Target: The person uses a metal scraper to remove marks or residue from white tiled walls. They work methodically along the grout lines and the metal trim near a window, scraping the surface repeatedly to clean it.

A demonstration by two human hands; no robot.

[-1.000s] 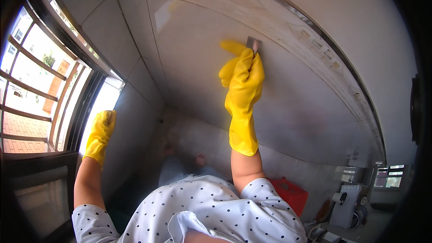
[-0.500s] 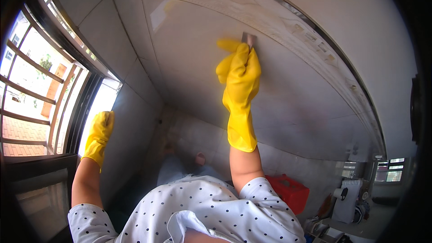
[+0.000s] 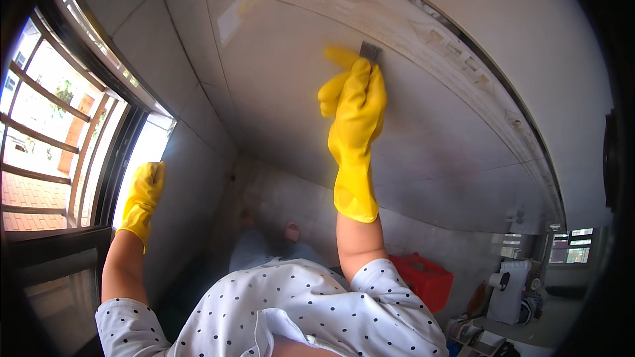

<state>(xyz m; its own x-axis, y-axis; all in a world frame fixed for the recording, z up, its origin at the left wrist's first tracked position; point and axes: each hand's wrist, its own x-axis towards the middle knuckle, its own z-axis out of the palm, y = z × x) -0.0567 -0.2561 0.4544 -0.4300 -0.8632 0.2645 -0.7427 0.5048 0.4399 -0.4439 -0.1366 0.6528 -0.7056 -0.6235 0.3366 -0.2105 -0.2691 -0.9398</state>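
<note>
My right hand (image 3: 357, 102), in a yellow rubber glove, is raised against the pale glossy tiled wall (image 3: 278, 79). Its fingers are closed around a small tool with a flat, dark grey rectangular head (image 3: 370, 51); the rest of the tool is hidden in the glove. The head meets the wall just below a stained pale strip (image 3: 397, 30). A yellow reflection of the glove shows beside it. Over at the left, my left hand (image 3: 143, 192), gloved in yellow too, is closed beside the bright window ledge (image 3: 151, 133). Whatever its fingers hold, if anything, is hidden.
A barred window (image 3: 56, 125) with a dark frame is at the left. Behind my right arm stands a red plastic container (image 3: 423, 281). Farther right, a counter (image 3: 529, 334) carries several household items. My feet (image 3: 292, 230) show on the floor far below.
The tool in my right hand has shifted slightly up and right along the wall, and its grey head has tilted. My left hand stays by the window ledge.
</note>
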